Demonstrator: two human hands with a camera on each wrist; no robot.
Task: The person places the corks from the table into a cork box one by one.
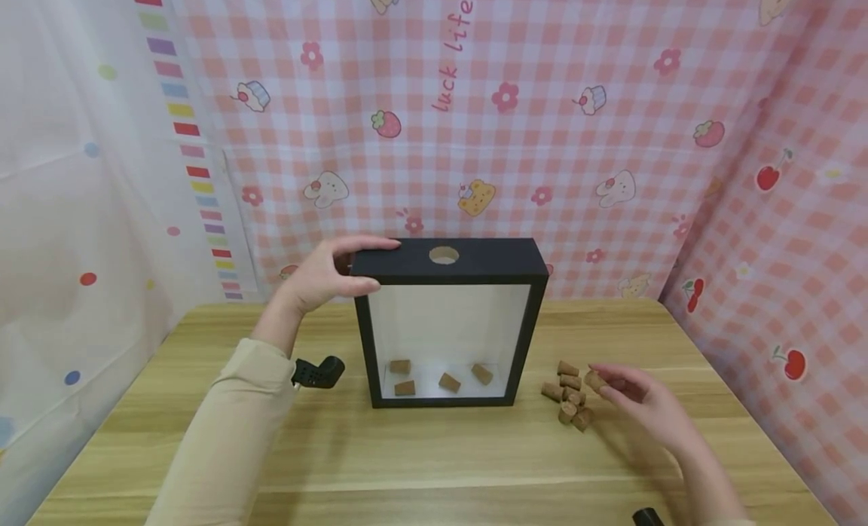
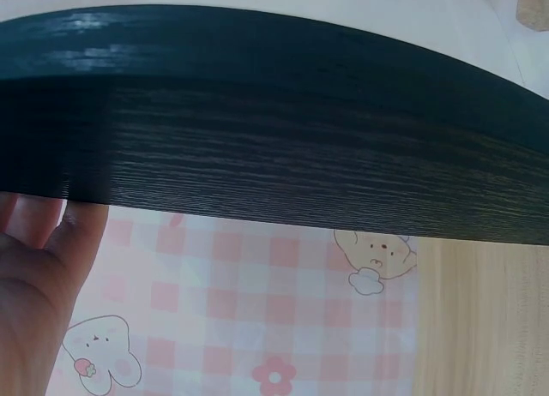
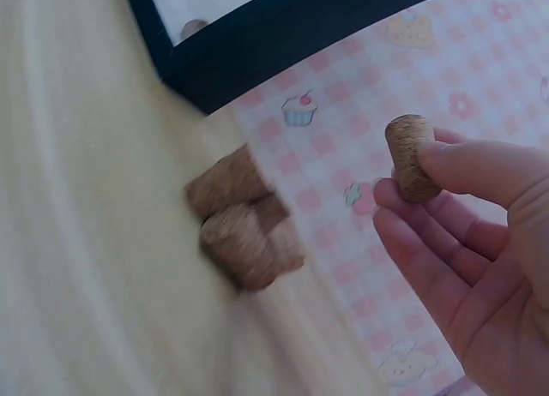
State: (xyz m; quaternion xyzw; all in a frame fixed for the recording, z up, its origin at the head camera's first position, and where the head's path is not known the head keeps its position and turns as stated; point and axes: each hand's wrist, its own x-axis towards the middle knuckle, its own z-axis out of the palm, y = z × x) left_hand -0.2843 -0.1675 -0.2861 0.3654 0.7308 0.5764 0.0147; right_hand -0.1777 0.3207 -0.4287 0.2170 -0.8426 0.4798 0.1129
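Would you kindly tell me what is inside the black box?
Four corks are visible through the front, scattered on the pale bottom of the black box. Its dark border covers the outermost edges inside, so anything tucked there cannot be seen.

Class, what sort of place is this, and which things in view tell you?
Probably a small curtained-off tabletop workspace: a wood-grain table, printed hangings behind and on both sides, and a black-framed box standing on the table.
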